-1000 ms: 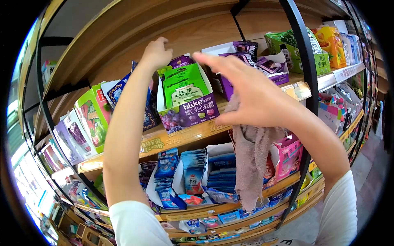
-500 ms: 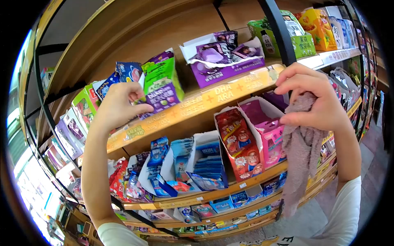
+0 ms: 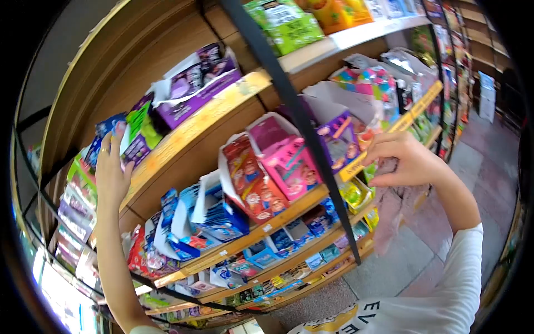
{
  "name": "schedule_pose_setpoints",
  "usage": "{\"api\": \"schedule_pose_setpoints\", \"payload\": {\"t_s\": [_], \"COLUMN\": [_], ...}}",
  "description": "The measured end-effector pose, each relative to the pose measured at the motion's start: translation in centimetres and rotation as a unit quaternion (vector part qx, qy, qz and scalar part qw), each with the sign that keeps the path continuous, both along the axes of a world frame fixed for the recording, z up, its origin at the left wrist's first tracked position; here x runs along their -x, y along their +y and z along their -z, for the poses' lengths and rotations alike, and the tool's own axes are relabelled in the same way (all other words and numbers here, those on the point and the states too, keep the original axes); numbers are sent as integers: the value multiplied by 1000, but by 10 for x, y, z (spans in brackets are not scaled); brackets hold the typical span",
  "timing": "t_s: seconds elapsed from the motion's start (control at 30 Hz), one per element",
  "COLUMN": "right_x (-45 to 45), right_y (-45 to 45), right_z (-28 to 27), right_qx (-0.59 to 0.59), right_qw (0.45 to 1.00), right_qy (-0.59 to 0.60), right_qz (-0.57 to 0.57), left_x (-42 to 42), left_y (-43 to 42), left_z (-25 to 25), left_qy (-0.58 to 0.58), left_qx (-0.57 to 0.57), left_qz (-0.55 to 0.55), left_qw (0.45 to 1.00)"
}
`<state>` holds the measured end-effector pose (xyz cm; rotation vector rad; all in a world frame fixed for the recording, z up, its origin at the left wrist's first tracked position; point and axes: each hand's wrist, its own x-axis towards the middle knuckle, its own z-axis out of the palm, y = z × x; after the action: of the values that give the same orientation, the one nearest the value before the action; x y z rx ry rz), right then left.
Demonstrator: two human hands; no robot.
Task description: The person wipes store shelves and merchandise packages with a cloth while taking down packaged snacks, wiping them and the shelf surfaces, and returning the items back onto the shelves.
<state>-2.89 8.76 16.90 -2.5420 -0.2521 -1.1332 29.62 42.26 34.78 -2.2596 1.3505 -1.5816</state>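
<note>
My left hand (image 3: 113,170) is at the left end of the upper shelf, fingers stretched up and thumb apart. Its fingertips overlap a blue packet (image 3: 107,126); whether they touch it I cannot tell. Just right of the thumb stands a green and purple candy bag (image 3: 137,146), next to a purple display box (image 3: 196,92). On the right, my right hand (image 3: 406,158) is closed on a greyish-pink cloth (image 3: 389,214), which hangs below it, blurred by motion. Behind that hand are a purple box (image 3: 340,139) and a yellow shelf edge strip.
A black shelf post (image 3: 295,111) slants between my hands. Lower down sit a red box (image 3: 253,181), a pink box (image 3: 292,170) and blue packets in open cartons (image 3: 219,214). Grey floor tiles (image 3: 384,267) show at the lower right.
The view has swung right, so the shelves appear further left. My left hand has let go of the green and purple bag and its fingers have straightened. The cloth remains in my right hand.
</note>
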Motion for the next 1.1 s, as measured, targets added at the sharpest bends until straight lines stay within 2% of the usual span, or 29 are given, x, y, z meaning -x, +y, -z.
{"api": "schedule_pose_setpoints", "payload": {"t_s": [0.07,0.13,0.17,0.27,0.3,0.33,0.37,0.4,0.47,0.53,0.6,0.67,0.73,0.77,0.8,0.87,0.93,1.0,1.03,1.1], "right_x": [18,34,42,54,54,54,52,48,42,48,62,83,115,128,138,163,177,180,186,198], "right_y": [-1,-4,-4,2,9,16,22,28,35,40,23,1,-9,-24,-35,-32,-45,-64,-82,-88], "right_z": [8,14,18,47,56,64,73,84,101,110,129,159,175,203,232,259,301,359,352,334], "right_qx": [-10,-24,-43,-70,-71,-70,-88,-104,-143,-180,-170,-212,-239,-272,-302,-362,-465,-559,-546,-639], "right_qw": [999,997,997,994,994,995,993,991,985,981,982,976,964,953,940,898,845,806,812,751], "right_qy": [45,53,45,26,40,54,67,78,96,78,83,6,41,74,109,210,262,165,172,123], "right_qz": [28,49,52,80,68,55,46,35,6,1,24,59,106,111,115,137,41,-104,-113,-113], "left_x": [33,72,91,145,161,172,187,196,220,244,253,250,238,247,251,262,283,311,325,338], "left_y": [-20,-36,-46,-74,-84,-99,-116,-135,-172,-181,-180,-183,-201,-209,-219,-246,-278,-311,-326,-362], "left_z": [18,49,66,149,184,228,268,320,407,447,449,451,454,436,439,447,449,437,433,434], "left_qy": [-85,-28,46,195,256,311,344,446,617,733,752,775,699,695,696,725,736,688,670,710], "left_qx": [-8,-42,-94,-195,-253,-261,-267,-241,-163,-185,-188,-197,-248,-259,-253,-128,-97,-115,-85,-62], "left_qz": [111,131,179,310,358,429,457,479,489,433,409,370,330,272,269,304,302,283,305,316], "left_qw": [990,990,978,910,862,807,775,716,595,491,482,473,583,613,616,604,599,659,671,626]}}
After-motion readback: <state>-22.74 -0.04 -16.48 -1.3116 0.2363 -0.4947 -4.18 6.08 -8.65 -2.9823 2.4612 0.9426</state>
